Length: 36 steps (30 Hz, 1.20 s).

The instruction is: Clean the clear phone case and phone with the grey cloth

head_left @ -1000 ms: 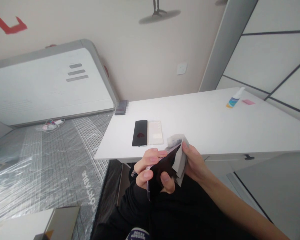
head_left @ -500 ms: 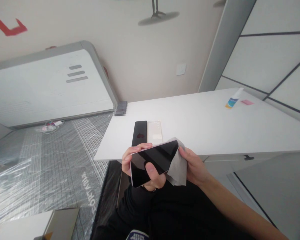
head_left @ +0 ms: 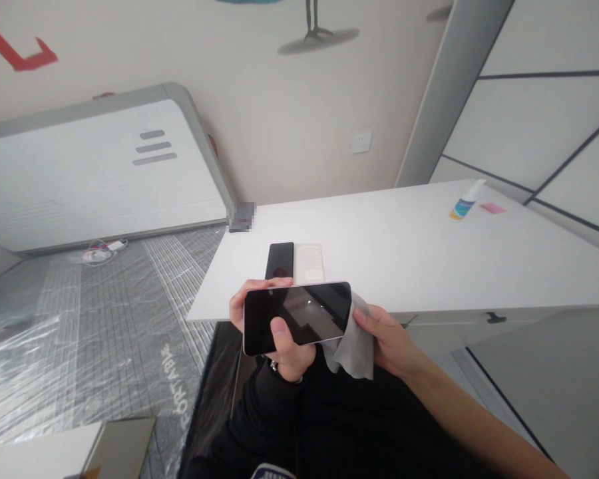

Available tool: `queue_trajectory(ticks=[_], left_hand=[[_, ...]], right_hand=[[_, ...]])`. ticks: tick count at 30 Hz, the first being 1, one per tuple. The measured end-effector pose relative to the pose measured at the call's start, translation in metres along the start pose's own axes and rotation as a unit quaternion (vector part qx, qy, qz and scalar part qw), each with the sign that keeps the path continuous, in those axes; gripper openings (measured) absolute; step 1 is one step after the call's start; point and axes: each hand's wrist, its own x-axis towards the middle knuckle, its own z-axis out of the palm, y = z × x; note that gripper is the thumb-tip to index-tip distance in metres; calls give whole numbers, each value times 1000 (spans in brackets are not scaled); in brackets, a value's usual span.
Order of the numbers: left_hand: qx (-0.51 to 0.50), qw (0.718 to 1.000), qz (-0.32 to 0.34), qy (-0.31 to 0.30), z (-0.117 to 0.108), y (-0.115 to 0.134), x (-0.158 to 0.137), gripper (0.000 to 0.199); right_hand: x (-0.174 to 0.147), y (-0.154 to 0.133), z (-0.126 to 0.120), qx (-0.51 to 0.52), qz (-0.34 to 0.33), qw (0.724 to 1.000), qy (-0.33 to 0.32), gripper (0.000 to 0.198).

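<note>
My left hand (head_left: 292,352) grips a smartphone (head_left: 309,309) from below, its thumb lying on the dark screen and its fingers round the far edge. The phone is held almost level, screen up, with reflections of lights in the glass. A grey cloth (head_left: 357,349) is pinched in my right hand (head_left: 392,339) at the phone's right end, its lower part hanging down. Beyond the phone, a black flat item (head_left: 280,259) lies on the table beside a clear phone case (head_left: 309,261); the near ends of both are hidden.
The white table (head_left: 394,246) stretches to the right. A spray bottle (head_left: 464,205) lies near its far right corner beside a pink piece (head_left: 492,208). A pixelated dark object (head_left: 242,217) sits at the back left corner. A box (head_left: 74,449) stands on the plastic-covered floor at lower left.
The phone has moved left and turned closer to level. The cloth has slipped to the phone's right end and hangs looser, with my right hand still holding it.
</note>
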Motion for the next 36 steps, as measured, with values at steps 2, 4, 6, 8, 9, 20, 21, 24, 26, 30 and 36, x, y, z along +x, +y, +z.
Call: queue_trajectory(ticks=[2,4,6,8,9,20,21,24,26,30,36], left_hand=[[-29,994,62,84,5,8,5,27],[-44,991,78,97,8,12,9,32],[-59,991,78,87,9,13,11,36],[-81,990,81,80,9,11,11,37],[-91,990,80,74,9,10,10,37],[-129,989,70,-12,10,7,-1,34],[-125,989,70,-26,10,6,-2,34],[-120,988,56,-75,9,6,-8,34],[-110,987,48,-109,6,7,-11,35],[-51,982,16,-181,-4,8,-8,37],[9,972,-44,-231,-6,-3,8,44]], right_hand=[[0,1,-1,-2,-8,1000,-8,47],[1,2,-2,-11,-19,1000,-17,47],[2,3,-4,-20,-27,999,-23,46],[3,3,-5,-23,-32,999,-22,45],[4,2,-5,-23,-35,999,-20,45],[7,-4,-1,-13,-45,997,55,48],[7,-4,-1,-12,-47,997,61,48],[8,-3,-1,-12,-61,996,59,47],[8,-3,-2,-12,-63,997,38,47],[5,-3,-4,-13,-29,999,-30,50],[1,-4,-6,-17,4,998,-56,47]])
